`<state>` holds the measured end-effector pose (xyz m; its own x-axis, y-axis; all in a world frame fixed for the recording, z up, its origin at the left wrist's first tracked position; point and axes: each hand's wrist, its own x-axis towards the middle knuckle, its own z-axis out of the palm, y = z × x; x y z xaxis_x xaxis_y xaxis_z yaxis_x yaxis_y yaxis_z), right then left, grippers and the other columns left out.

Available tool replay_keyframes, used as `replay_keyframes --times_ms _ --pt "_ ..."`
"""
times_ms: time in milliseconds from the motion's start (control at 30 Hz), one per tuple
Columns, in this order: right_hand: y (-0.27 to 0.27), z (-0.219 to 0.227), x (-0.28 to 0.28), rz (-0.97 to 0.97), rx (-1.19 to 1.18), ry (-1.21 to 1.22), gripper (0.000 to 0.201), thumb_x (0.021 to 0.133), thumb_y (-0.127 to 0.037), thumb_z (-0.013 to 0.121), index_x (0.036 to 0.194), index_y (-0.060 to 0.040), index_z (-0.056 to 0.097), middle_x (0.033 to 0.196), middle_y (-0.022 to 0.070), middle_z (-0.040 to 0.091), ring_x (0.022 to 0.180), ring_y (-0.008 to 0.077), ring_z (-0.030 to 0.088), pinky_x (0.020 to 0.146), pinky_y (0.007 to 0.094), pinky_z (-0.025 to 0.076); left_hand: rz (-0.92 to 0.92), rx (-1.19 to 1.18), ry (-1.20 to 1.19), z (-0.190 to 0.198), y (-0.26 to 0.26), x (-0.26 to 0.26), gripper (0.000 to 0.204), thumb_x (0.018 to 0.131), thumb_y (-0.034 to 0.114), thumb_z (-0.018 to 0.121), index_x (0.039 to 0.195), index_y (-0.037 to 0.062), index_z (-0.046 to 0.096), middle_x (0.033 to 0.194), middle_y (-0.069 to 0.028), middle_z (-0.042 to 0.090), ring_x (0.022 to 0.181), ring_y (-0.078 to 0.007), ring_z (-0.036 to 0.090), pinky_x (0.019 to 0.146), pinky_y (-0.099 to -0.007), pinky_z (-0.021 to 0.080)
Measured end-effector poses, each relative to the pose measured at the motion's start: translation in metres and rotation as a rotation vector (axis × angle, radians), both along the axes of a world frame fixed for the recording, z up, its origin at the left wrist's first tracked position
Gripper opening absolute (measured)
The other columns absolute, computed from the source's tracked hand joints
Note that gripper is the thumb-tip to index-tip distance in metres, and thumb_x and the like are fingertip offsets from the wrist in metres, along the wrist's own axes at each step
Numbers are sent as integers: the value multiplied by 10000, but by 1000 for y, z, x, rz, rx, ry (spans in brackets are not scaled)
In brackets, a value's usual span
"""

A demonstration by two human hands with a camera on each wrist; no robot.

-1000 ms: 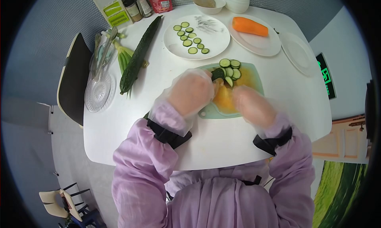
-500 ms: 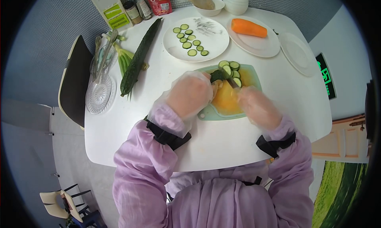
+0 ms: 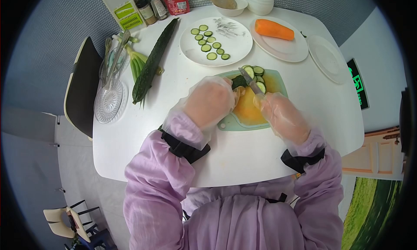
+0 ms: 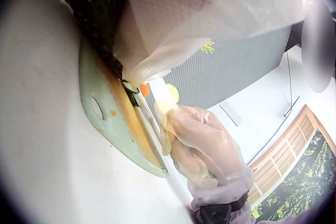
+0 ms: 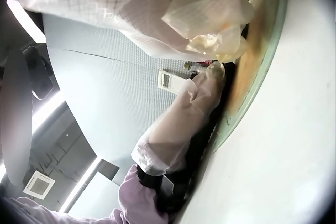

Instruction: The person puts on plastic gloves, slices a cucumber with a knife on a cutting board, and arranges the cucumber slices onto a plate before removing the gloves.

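Observation:
On the green cutting board (image 3: 245, 127) lies a dark green cucumber (image 3: 238, 81), cut at its far end. My gloved left hand (image 3: 208, 100) holds it down, hiding most of its length; its bumpy skin fills the upper left of the left wrist view. My gloved right hand (image 3: 284, 115) grips a small knife (image 3: 257, 88) by its handle. The blade points away and to the left, beside the cut end and overlapping the slices. Several round cucumber slices (image 3: 258, 70) are gathered at the board's far edge. The board's middle is stained orange.
Beyond the board, a white plate (image 3: 239, 54) carries rows of cucumber slices. A peeled carrot (image 3: 273, 29) lies on another plate, with a bare plate (image 3: 325, 58) to its right. At left are a whole cucumber (image 3: 152, 65), green onions (image 3: 136, 65) and glass dishes (image 3: 108, 103).
The knife blade, hidden by the hands a second ago, now shows over the slices. My right hand has shifted slightly right. My left hand keeps its place on the cucumber.

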<state>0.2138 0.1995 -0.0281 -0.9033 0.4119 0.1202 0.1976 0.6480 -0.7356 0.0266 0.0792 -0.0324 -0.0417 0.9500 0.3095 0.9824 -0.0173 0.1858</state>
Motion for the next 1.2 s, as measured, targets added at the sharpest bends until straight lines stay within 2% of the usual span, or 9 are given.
replay_keyframes --times_ms 67,300,500,567,733,800,1033,1100,1200 --pt "1 -5 0 7 4 33 185 927 -137 492 828 19 475 709 143 445 625 244 411 596 351 368 -73 70 156 -5 0 -3 218 845 153 530 688 3 532 683 -110 511 665 -268 526 605 -386 430" --pt "0 -8 -7 58 109 155 65 832 -57 507 804 1 511 742 175 518 697 366 499 633 420 407 -63 67 145 -4 1 -1 234 847 155 527 669 3 528 675 -115 505 657 -279 521 608 -392 427" --pt "-8 6 -6 -11 144 -77 65 822 -62 511 810 0 529 753 187 534 727 376 518 648 423 424 -71 63 170 0 1 -1 255 858 163 518 670 -10 513 634 -124 490 627 -299 513 600 -397 424" --pt "-6 0 -7 12 148 -33 65 817 -60 513 803 0 531 754 186 537 729 378 519 652 426 426 -10 83 23 1 2 2 254 856 164 523 670 -10 509 613 -125 478 601 -305 508 591 -396 424" --pt "-2 -8 -7 70 135 56 57 800 -53 518 784 -1 534 760 186 548 732 381 523 665 434 430 -33 89 92 0 3 -1 257 853 169 530 669 -10 508 610 -126 474 589 -304 506 580 -393 423" --pt "-4 -7 -5 97 58 -117 52 792 -43 521 766 0 535 755 182 551 734 377 527 669 431 432 -43 97 104 -1 1 0 259 853 170 531 669 -10 508 610 -126 474 591 -302 507 579 -392 423" --pt "-6 2 -6 59 77 -148 58 795 -36 517 756 1 537 741 172 548 728 363 525 668 422 433 -9 97 97 -3 3 1 276 852 185 541 654 -4 505 610 -126 487 591 -300 513 580 -394 421" --pt "-2 4 -6 116 221 -218 55 798 -39 517 772 2 544 754 175 551 735 360 517 676 412 433 34 88 77 0 3 3 285 853 189 544 647 -3 503 608 -130 492 591 -302 516 579 -395 421" --pt "3 -3 -2 64 167 -48 54 799 -37 517 783 5 547 762 175 550 742 358 510 684 404 430 32 45 94 3 4 2 291 856 198 544 662 -14 499 592 -143 489 578 -314 520 567 -406 417"
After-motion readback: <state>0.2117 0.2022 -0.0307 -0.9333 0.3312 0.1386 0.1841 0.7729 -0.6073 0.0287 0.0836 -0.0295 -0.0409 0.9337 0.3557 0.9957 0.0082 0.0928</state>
